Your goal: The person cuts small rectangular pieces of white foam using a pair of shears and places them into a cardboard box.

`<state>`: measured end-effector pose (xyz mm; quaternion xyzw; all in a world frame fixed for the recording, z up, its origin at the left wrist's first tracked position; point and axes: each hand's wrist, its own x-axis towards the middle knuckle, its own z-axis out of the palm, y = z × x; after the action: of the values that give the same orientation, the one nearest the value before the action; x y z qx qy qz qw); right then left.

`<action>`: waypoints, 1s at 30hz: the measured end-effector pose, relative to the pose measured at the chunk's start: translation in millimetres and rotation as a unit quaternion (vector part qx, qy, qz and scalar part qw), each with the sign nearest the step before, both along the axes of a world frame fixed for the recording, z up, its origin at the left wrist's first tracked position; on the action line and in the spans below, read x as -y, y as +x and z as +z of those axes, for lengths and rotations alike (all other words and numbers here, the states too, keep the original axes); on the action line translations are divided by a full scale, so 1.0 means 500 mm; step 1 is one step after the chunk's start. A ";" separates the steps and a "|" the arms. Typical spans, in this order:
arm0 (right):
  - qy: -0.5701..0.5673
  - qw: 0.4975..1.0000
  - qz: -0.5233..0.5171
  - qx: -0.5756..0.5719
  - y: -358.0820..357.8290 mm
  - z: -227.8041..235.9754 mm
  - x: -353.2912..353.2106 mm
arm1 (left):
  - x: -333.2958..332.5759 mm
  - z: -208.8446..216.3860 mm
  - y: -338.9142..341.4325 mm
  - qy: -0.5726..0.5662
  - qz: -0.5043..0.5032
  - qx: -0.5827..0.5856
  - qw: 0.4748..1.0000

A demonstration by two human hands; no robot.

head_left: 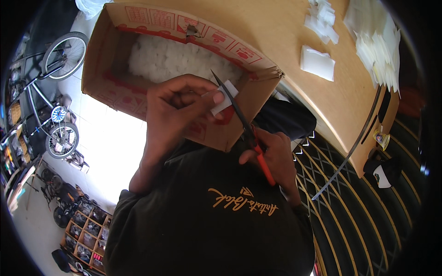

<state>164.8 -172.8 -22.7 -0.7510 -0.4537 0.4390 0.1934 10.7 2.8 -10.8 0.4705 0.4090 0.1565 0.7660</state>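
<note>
My left hand pinches a small white piece of thin sheet material between thumb and fingers. Across that piece lie the dark blades of red-handled scissors. My right hand grips the scissors by their handles, with the tips pointing up and to the left. Both hands are over the near side of a cardboard box with red printing. Inside the box is a heap of small white pieces. Whether the blades are closed on the white piece I cannot tell.
On the tan table to the right lie a stack of white sheets, another small pile and a large fanned pile. A long thin strip hangs past its edge. A bicycle and a compartment shelf stand at the left.
</note>
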 end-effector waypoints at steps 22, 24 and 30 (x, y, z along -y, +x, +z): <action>0.025 0.997 0.067 -0.008 0.010 0.008 -0.004 | 0.018 -0.013 -0.005 0.002 0.062 0.049 0.997; 0.021 0.997 0.073 0.002 0.012 0.006 -0.002 | 0.020 -0.013 -0.001 -0.001 0.068 0.053 0.996; 0.013 0.998 0.061 0.011 0.011 0.000 -0.002 | 0.022 -0.021 -0.003 -0.006 0.055 0.055 0.997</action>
<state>170.5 -171.7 -22.7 -0.7240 -0.5068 0.4356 0.1711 9.0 -7.9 -21.1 0.4334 0.3925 0.2216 0.7804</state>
